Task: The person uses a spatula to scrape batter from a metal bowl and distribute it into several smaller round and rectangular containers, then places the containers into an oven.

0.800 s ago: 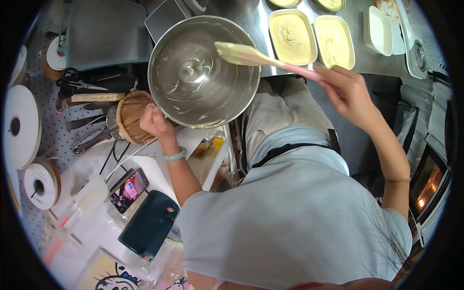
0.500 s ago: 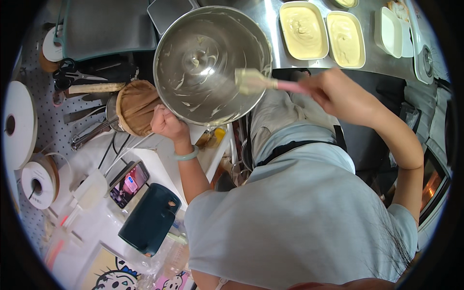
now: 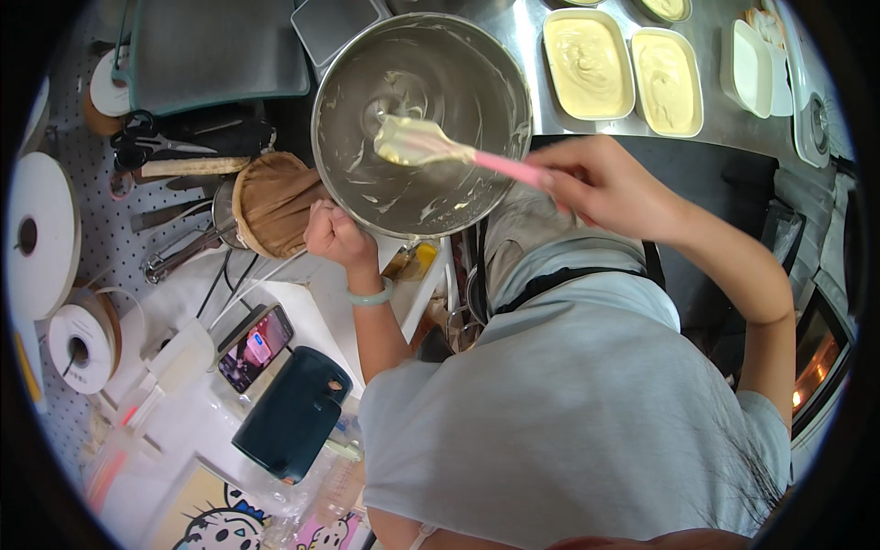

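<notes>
My left hand (image 3: 340,233) is closed at the near left rim of a large steel mixing bowl (image 3: 440,188), gripping its edge. Streaks of pale yellow batter cling to the bowl's inner wall. In my right hand (image 3: 600,183) is the pink handle of a spatula (image 3: 507,167). Its batter-smeared blade is over the bowl's middle; whether it touches the bottom I cannot tell.
Two tubs of pale yellow batter, a larger one (image 3: 587,69) and a narrower one (image 3: 666,87), stand right of the bowl beside a white tub (image 3: 747,73). At left are a cloth-lined strainer (image 3: 266,206), scissors (image 3: 147,137), ribbon rolls (image 3: 46,229) and a phone (image 3: 255,348).
The spatula has swung left, its blade passing from the bowl's right side to its middle, and my right hand has followed. My left hand stays at the rim. The whole view has shifted slightly.
</notes>
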